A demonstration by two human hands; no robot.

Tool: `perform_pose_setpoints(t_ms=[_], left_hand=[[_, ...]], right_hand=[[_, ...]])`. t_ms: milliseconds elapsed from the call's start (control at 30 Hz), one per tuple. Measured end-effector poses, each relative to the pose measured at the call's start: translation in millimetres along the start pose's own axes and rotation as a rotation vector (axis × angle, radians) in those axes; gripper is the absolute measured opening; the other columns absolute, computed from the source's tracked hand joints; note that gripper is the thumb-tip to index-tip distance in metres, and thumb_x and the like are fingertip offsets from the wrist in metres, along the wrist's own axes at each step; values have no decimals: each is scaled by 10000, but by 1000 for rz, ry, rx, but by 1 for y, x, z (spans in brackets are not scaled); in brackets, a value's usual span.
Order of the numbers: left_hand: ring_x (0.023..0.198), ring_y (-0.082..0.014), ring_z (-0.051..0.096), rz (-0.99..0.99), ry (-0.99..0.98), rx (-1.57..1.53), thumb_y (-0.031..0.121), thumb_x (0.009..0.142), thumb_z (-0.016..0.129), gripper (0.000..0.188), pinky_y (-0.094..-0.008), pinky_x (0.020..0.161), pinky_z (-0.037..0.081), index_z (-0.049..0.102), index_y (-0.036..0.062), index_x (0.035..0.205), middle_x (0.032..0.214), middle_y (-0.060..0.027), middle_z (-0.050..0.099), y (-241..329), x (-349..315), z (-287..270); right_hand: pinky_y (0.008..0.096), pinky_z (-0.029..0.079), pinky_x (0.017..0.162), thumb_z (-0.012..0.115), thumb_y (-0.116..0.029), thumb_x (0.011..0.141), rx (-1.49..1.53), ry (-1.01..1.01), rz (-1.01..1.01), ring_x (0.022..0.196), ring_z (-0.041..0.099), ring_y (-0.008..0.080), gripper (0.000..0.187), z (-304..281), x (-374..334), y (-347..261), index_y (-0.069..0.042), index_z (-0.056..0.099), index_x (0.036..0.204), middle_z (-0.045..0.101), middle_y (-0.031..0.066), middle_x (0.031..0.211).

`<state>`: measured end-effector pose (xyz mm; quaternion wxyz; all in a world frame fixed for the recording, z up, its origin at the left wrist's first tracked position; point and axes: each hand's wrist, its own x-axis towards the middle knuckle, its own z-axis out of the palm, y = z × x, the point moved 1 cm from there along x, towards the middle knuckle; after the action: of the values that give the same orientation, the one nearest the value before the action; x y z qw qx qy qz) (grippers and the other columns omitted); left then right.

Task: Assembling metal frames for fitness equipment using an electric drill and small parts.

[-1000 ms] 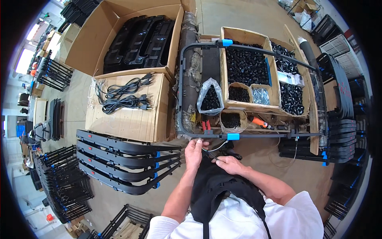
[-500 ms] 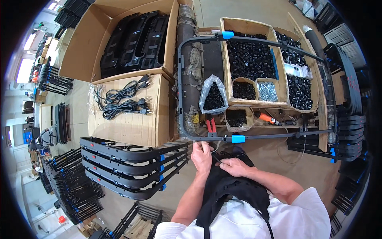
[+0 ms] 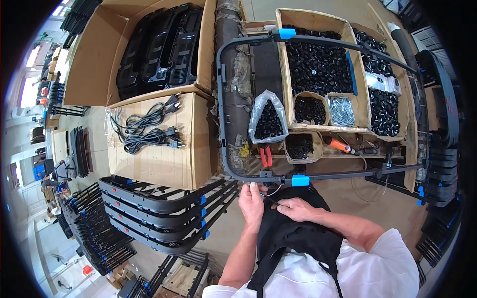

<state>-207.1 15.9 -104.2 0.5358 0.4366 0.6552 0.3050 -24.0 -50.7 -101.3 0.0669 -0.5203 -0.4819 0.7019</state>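
A black tubular frame with rounded corners and blue clips lies across the bench. Just below its near rail, my left hand is closed in a pinch around the end of a thin dark cable. My right hand grips the same cable a little to the right, its fingers closed. A pale wire loops up from between the hands toward the rail; where it ends is hidden. Red-handled pliers lie inside the frame beside a plastic bag of small black parts.
Wooden trays hold black caps and bolts, with a small box of screws. An orange power tool lies nearby. Coiled power cords rest on a cardboard box at left. Stacked black frames stand below it.
The view has shifted slightly, so the bench and frame appear a little displaced. Both hands stay near the rail with the cable, the left fingers slightly changed in pose.
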Motion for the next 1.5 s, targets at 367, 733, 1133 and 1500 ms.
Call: perform_pose_setpoints(t_ms=[367, 733, 1133, 1500], left_hand=[[782, -162, 694, -110, 156, -209, 201, 1169, 429, 320, -329, 773, 559, 625, 3, 1011, 903, -86, 746, 7, -10, 21], [865, -184, 739, 47, 17, 288, 141, 1119, 544, 226, -366, 830, 581, 699, -22, 1140, 973, -120, 793, 17, -4, -7], [773, -178, 737, -15, 49, 295, 153, 1085, 605, 221, -350, 743, 568, 752, -5, 1038, 898, -125, 803, 31, -6, -5], [820, -248, 759, 186, -34, 321, 182, 1093, 592, 230, -387, 750, 573, 752, 26, 1037, 937, -117, 804, 15, 3, -20]], right_hand=[[438, 557, 903, 523, -357, 1090, -19, 59, -112, 967, 730, 328, 397, -6, 5, 23, -157, 716, 1374, 752, 178, 1013], [471, 537, 962, 479, -364, 1108, -11, -61, -35, 1093, 710, 385, 431, -18, 8, 13, -116, 705, 1379, 759, 194, 1124], [422, 542, 897, 515, -339, 1111, 16, -53, -64, 969, 725, 287, 388, -2, 15, 15, -142, 714, 1380, 738, 139, 966], [428, 536, 947, 511, -337, 1096, 28, -22, -38, 1025, 723, 330, 414, 10, 18, 3, -124, 705, 1393, 746, 169, 1011]])
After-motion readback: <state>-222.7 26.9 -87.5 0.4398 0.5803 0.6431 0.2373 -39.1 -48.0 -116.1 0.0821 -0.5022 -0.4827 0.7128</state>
